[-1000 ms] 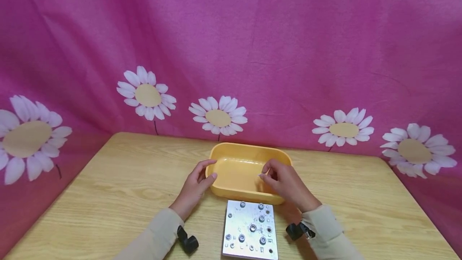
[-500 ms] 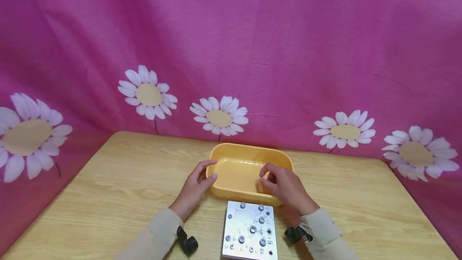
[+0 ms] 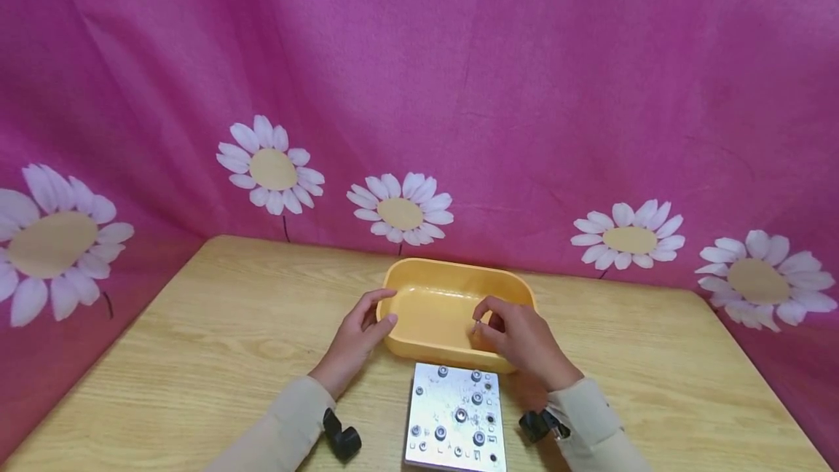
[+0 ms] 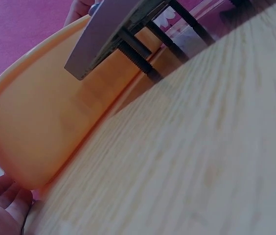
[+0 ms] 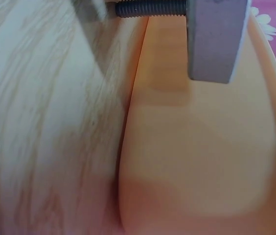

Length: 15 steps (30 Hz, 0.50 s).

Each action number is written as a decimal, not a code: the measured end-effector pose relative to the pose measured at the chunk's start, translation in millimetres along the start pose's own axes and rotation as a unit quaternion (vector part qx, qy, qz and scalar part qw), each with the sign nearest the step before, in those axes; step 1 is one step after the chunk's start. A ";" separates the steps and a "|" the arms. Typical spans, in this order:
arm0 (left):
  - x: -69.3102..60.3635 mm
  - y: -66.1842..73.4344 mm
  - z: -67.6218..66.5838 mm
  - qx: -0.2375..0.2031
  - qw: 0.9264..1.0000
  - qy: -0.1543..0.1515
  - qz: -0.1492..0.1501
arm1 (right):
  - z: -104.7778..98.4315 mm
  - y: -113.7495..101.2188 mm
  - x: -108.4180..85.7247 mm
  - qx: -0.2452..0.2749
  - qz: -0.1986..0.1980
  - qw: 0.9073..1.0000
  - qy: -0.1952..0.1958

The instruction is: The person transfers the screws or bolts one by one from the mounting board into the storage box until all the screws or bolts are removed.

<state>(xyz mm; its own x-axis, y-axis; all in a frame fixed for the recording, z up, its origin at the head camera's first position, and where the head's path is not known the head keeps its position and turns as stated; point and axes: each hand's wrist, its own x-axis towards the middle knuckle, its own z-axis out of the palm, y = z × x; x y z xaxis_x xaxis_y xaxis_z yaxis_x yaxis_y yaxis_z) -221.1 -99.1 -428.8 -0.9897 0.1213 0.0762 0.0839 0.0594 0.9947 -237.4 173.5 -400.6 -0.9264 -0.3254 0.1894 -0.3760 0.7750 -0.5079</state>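
A yellow plastic basin (image 3: 426,350) sits on the table. At its left end my left hand (image 3: 354,341) grips the rim; in the left wrist view its curled fingers (image 4: 11,198) lie against the basin's corner. Over the basin's right part, my right hand (image 3: 524,337) pinches a small silvery metal piece (image 3: 476,325) between thumb and index finger. The piece is too small to tell its kind. Just in front of the basin is a square metal plate (image 3: 452,399) with several socket-head bolts in it. Threaded bolt shafts (image 4: 134,56) stick out below the plate and hold it off the table.
The wooden table (image 3: 262,304) runs to a pink curtain (image 3: 498,93) with daisies at the back and sides. Black wrist mounts (image 3: 341,443) hang at both sleeves. The plate stands between the two forearms, close to the basin's front wall.
The right fingertips have shifted a little over the basin, and the small metal piece shows more clearly between them. My left hand stays at the rim; the plate has not moved.
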 end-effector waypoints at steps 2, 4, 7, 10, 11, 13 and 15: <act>-2.1 4.9 0.3 0.003 1.000 -0.001 -0.003 | 0.0 -0.2 -0.1 0.000 0.002 1.000 0.002; -2.0 5.0 -0.2 0.007 1.000 -0.002 -0.004 | 0.2 0.1 0.1 -0.001 0.002 1.000 0.004; -2.2 4.6 -0.7 0.011 1.000 -0.004 -0.006 | 0.8 0.6 0.2 -0.005 -0.003 1.000 0.010; -2.5 4.6 -0.5 0.013 1.000 -0.004 -0.007 | 1.4 1.3 0.1 -0.012 -0.010 1.000 0.017; -2.6 4.4 -0.3 0.013 1.000 -0.005 -0.008 | 1.4 1.4 -0.1 -0.014 -0.012 1.000 0.019; -2.5 4.3 0.1 0.013 1.000 -0.005 -0.010 | 1.5 1.7 -0.5 -0.016 -0.013 1.000 0.020; -2.7 4.3 0.5 0.012 1.000 -0.006 -0.011 | 1.7 2.2 -0.9 -0.015 -0.013 1.000 0.020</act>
<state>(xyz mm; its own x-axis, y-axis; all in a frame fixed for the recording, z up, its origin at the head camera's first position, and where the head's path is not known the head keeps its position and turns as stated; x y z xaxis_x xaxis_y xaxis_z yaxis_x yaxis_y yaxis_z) -218.0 -98.7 -424.7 -0.9900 0.1306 0.0530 0.0645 0.0861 0.9942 -237.4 174.6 -403.4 -0.9162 -0.3239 0.2360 -0.3996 0.7832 -0.4763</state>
